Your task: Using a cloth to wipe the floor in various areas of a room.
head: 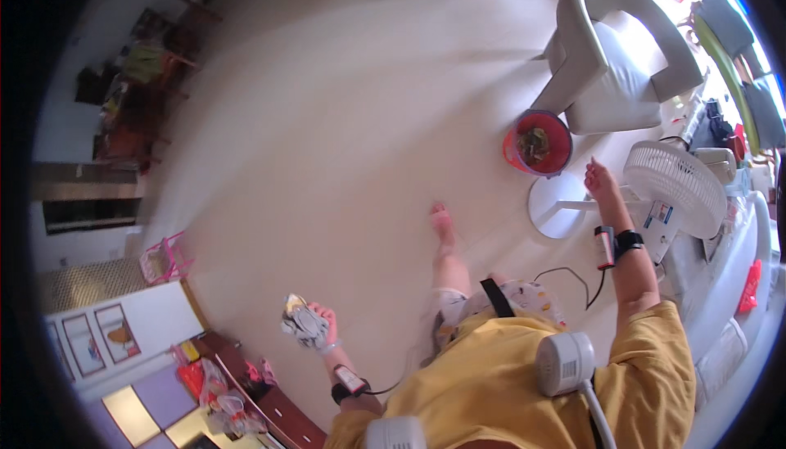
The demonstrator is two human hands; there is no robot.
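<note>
My left hand (325, 320), at the lower left, grips a crumpled grey-and-white bundle (304, 324); whether it is cloth or wrapping cannot be told. It is held out over the floor, away from my body. On the right, my right hand (599, 180) is stretched forward with loosely bent fingers and nothing visible in it. Just beyond that hand stands a red bucket (514, 154) with brownish-green scraps (534, 145) at its bottom. A white standing fan (675, 185) is beside my right forearm, its round base (556, 206) near the bucket.
Behind the bucket stands a pale armchair (620, 74). A sofa (724, 301) runs along my right side. A dark red cabinet (288, 412) with bags is at the lower left, a small pink chair (167, 258) at the left. Pale floor (319, 142) stretches ahead.
</note>
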